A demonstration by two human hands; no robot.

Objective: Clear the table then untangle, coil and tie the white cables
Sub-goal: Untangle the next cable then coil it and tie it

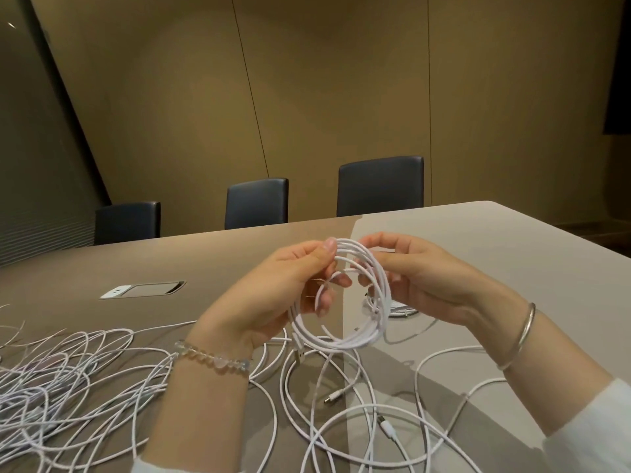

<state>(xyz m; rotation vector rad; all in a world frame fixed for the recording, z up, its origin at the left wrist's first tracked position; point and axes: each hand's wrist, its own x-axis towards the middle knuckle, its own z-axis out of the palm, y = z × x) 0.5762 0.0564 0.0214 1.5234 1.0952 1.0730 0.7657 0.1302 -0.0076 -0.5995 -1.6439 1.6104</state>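
Both hands hold a white cable coil (336, 339) of several loops upright above the table. My left hand (273, 295) pinches the coil's top between thumb and fingers, with lower fingers curled through the loops. My right hand (433, 278) grips the coil's right side, its fingers curled round the strands. A loose end with a plug (297, 356) hangs from the coil's lower left. Loose white cables (341, 421) sprawl on the table below the hands, and a dense tangle of white cables (54, 380) lies at the left.
The grey table (512, 240) runs to a rounded far right corner. A flush socket hatch (143, 290) sits in the tabletop at the left. Three dark chairs (380, 186) stand along the far edge. A small coiled cable (403, 310) lies behind my right hand.
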